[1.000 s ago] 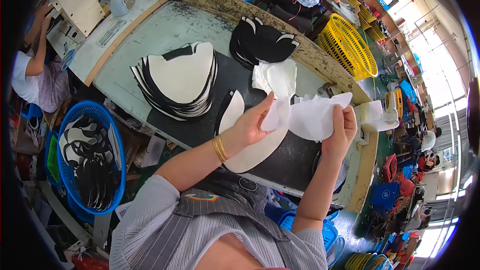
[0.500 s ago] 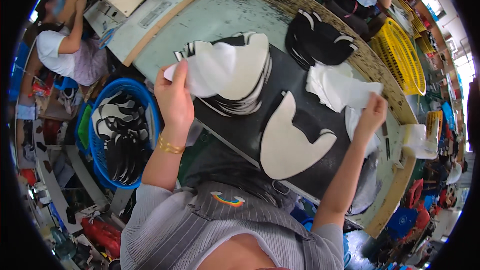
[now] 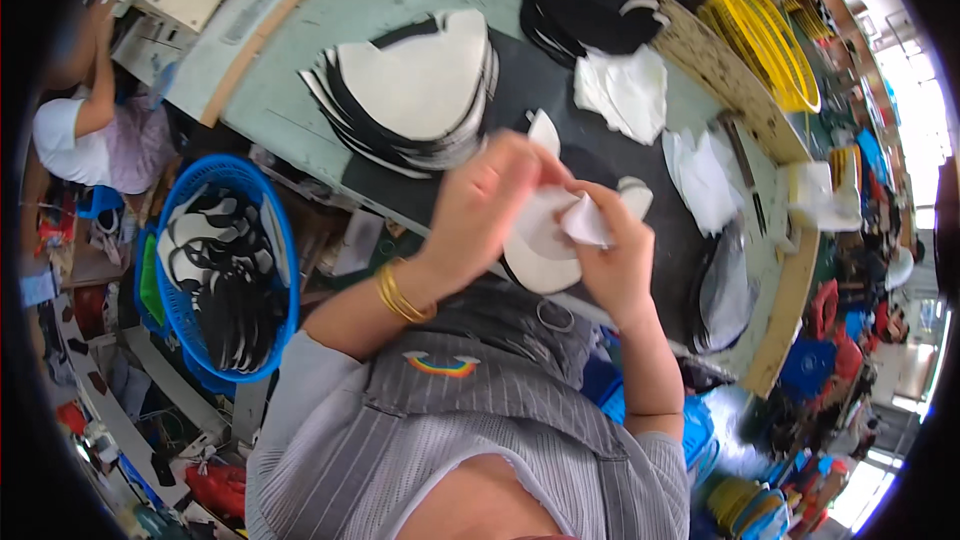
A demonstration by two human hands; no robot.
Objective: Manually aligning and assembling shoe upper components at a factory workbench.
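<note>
My left hand (image 3: 485, 205), with gold bangles at the wrist, is blurred; its fingers are closed and meet my right fingertips. A thin white sheet piece (image 3: 540, 212) shows below those fingers. My right hand (image 3: 622, 258) pinches a folded thin white piece (image 3: 588, 222) between thumb and fingers. Under both hands lies a cream crescent-shaped piece (image 3: 542, 273) with its two ends pointing away, partly hidden. Beyond my left hand is a stack of cream pieces with black layers (image 3: 410, 80).
Crumpled white sheets (image 3: 622, 92) and another white pile (image 3: 702, 180) lie at the right. Black curved pieces (image 3: 588, 8) rest farther back. A blue basket (image 3: 290, 285) of cut pieces stands left. A wooden rim (image 3: 790, 345) edges the table. Another person (image 3: 110, 140) sits far left.
Both hands have come together from either side to the middle, over the cream piece. The white piece in my right hand has left the crumpled pile; the left one has left the stack.
</note>
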